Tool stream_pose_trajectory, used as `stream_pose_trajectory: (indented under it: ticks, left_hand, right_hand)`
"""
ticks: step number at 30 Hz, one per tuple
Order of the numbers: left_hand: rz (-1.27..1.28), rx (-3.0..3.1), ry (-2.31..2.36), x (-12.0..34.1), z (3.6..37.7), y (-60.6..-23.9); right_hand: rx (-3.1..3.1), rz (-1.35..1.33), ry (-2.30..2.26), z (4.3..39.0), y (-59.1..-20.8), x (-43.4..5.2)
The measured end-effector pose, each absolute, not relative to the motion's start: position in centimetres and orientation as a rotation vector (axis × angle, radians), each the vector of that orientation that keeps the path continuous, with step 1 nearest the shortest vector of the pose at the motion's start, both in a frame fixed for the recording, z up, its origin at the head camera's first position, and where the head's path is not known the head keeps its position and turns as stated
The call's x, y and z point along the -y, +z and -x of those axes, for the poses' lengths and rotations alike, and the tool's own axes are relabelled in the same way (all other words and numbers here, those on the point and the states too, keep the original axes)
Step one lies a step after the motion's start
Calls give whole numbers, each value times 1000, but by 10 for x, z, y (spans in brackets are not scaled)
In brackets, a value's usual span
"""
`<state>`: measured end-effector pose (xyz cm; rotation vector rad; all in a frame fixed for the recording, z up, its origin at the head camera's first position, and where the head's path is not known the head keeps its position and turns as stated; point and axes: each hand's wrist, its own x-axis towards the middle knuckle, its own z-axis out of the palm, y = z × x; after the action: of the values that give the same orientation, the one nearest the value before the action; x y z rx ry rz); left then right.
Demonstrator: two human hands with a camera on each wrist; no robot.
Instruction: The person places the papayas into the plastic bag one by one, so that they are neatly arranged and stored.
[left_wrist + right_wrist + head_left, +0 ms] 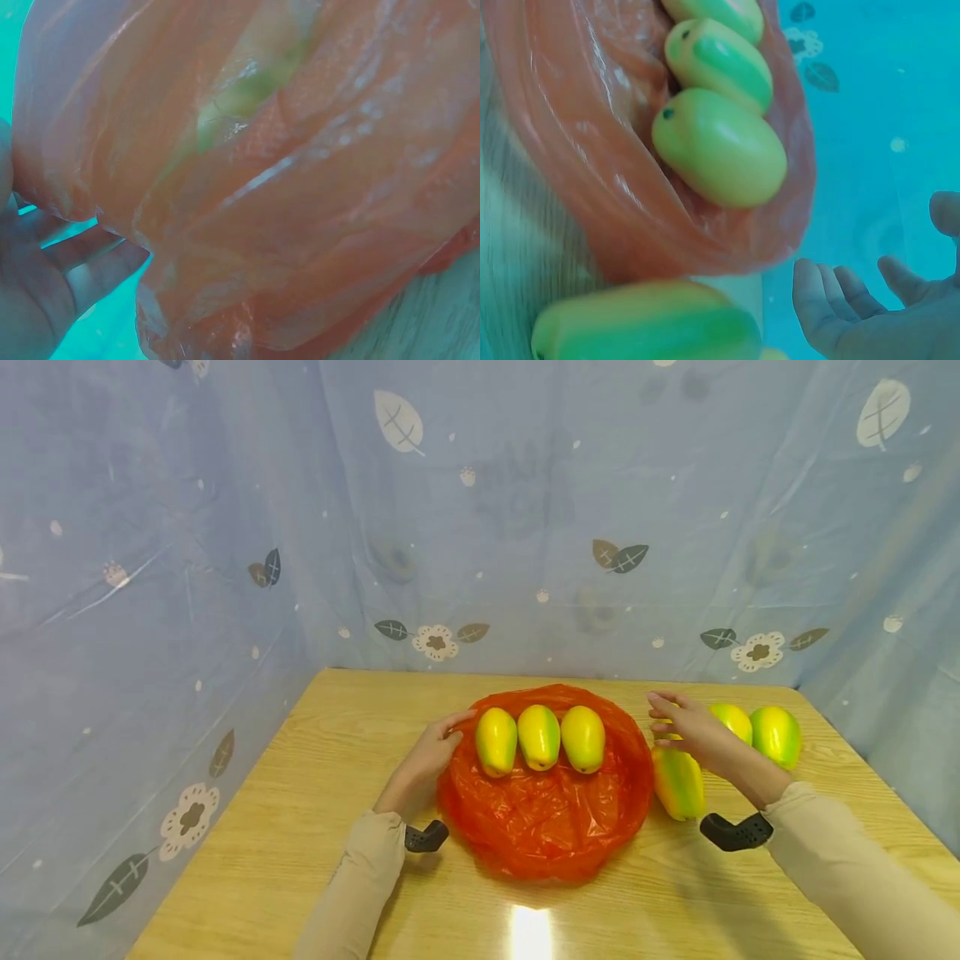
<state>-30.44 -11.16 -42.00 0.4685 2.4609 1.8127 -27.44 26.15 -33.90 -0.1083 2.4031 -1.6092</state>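
Observation:
A red plastic bag (525,835) lies spread with its mouth open and rim raised. Three smooth yellow-green, mango-like fruits stand in a row inside it: a left one (496,743), a middle one (538,737) and a right one (583,740). At the bag's left rim is my left hand (426,758), its fingers (109,277) stretched along the outside of the plastic. My right hand (701,737) hovers beyond the bag's right rim, fingers apart and holding nothing. Beneath it lies another fruit (678,785), close beside the bag.
Two more yellow-green fruits lie behind my right forearm, one partly hidden (732,722) and one (777,737) farther right. The wooden table (277,827) meets a blue patterned curtain (510,543) at the back and sides. Black wrist devices (735,832) sit below both hands.

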Motion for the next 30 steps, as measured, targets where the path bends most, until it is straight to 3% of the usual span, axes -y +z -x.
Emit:
stream_pose_trajectory:
  ticks: [14,30]
  left_hand:
    - [-359,-2315,1904,108,305,-417]
    - [-446,-2445,1821,112,305,-419]
  right_hand:
    - [-2409,64,-1564,261,-338,-311]
    - [-2322,39,-1496,249,-373,-352]
